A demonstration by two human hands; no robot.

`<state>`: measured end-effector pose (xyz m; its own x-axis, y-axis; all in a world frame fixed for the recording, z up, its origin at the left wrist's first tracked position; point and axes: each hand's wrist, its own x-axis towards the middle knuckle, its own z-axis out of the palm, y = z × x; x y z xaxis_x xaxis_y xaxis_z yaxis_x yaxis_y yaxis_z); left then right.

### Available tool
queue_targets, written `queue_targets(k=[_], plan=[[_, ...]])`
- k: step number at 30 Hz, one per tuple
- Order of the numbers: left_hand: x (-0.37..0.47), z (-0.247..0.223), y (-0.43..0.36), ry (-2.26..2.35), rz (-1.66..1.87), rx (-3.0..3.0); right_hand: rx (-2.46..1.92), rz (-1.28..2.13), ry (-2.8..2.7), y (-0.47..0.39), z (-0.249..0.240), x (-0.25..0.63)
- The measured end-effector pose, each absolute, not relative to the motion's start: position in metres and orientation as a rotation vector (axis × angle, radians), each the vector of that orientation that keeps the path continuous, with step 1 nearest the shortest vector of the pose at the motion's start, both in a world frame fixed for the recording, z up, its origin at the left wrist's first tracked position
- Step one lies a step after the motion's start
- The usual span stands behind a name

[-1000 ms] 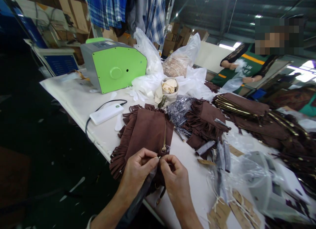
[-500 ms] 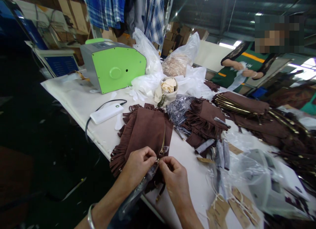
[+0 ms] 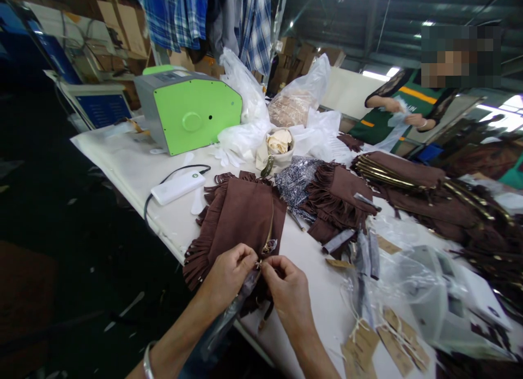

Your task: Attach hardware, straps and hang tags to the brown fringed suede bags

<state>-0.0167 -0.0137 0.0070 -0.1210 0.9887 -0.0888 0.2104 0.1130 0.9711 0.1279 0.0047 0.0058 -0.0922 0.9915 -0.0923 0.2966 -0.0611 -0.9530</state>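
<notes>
The left hand point(image 3: 231, 269) and right hand point(image 3: 289, 285) have hardly moved — fingers pinched together on a small metal fitting point(image 3: 258, 264); fringed brown bag point(image 3: 243, 213) lies at near bench point(image 3: 118, 157) edge — fine work seems unfinished.

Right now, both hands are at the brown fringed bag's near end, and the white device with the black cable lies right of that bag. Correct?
No: the head view shows the white device lying left of the brown fringed bag. The rest stands.
</notes>
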Motion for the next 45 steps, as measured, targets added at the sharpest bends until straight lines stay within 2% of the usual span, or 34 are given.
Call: queue_targets(k=[14,20,24,27,31,36,40,45], plan=[[-0.019,0.009,-0.006,1.443,1.021,1.295,-1.429,1.154,-1.766,0.010,0.019,0.144],[-0.018,0.016,-0.009,1.537,1.167,1.337,-1.345,1.623,-1.604,0.020,0.016,0.161],[-0.014,0.015,-0.007,1.210,1.278,1.051,-1.299,1.790,-1.469,0.025,0.011,0.168],[-0.013,0.013,-0.006,1.006,1.290,0.829,-1.320,1.717,-1.581,0.025,0.015,0.169],[-0.019,0.014,-0.007,1.126,1.259,0.877,-1.354,1.461,-1.904,0.025,0.026,0.169],[-0.030,0.023,-0.013,1.435,0.932,1.397,-1.316,1.470,-1.992,0.030,0.028,0.168],[-0.032,0.029,-0.017,1.609,0.715,1.774,-1.283,1.267,-2.072,0.036,0.033,0.167],[-0.030,0.032,-0.020,1.721,0.623,2.059,-1.257,1.085,-2.232,0.032,0.044,0.161]])
